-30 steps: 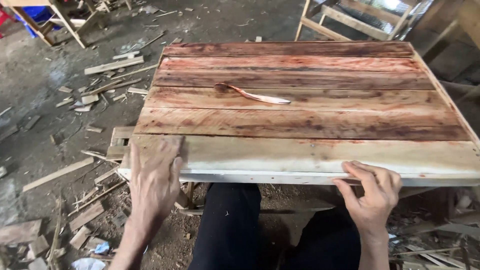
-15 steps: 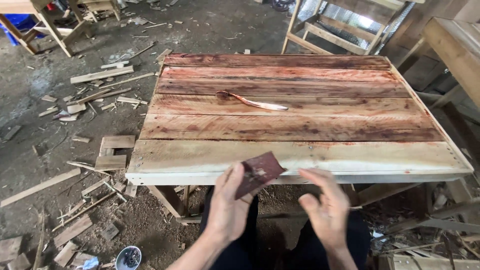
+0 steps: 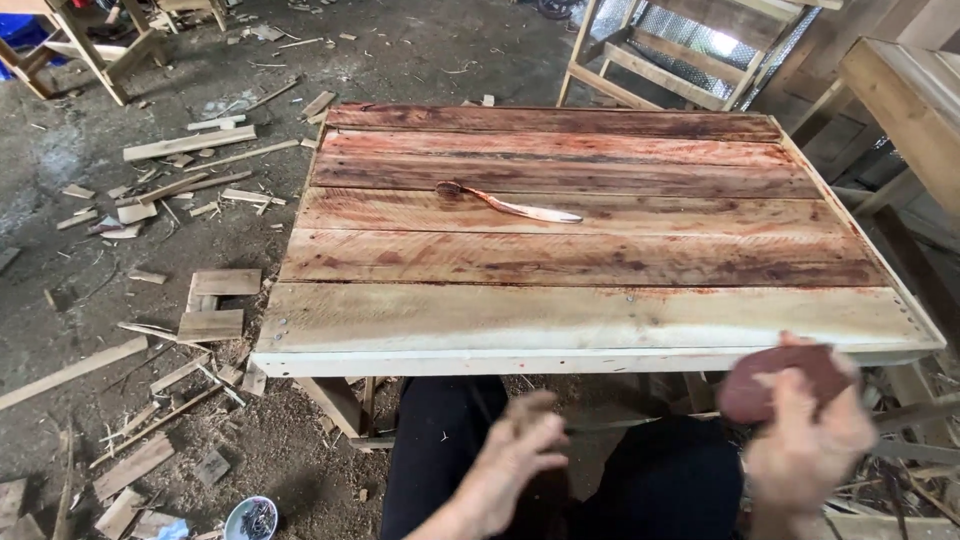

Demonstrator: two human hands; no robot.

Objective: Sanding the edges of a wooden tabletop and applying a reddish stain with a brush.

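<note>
Gripping a reddish-brown sanding pad [image 3: 785, 378], the right hand [image 3: 808, 440] sits low at the right of the view, just below the near right corner of the bench [image 3: 600, 330]. The pad's long axis runs roughly left to right, tipped up a little toward the right, its broad face turned toward the camera. The hand rises from the bottom edge, blurred, back toward the camera; its fingers [image 3: 790, 390] curl up over the pad's near side and pinch it, so the pad sits at the top of the hand, above the knuckles. The pad is off the bench top, in front of its front edge.

The left hand [image 3: 515, 460] hangs lower, near the middle of the view, over dark trousers [image 3: 450, 440]. It too is blurred; the fingers [image 3: 540, 435] look loosely bent and close together, holding nothing that can be made out, well apart from the pad.

On the bench, red-stained planks run side to side, with the nearest plank paler. A thin curved sliver of wood [image 3: 510, 205] lies near the middle, pointing left to right. Offcuts [image 3: 190, 145] litter the floor [image 3: 80, 300] to the left, and a small round tin [image 3: 250, 518] sits at the bottom edge.
</note>
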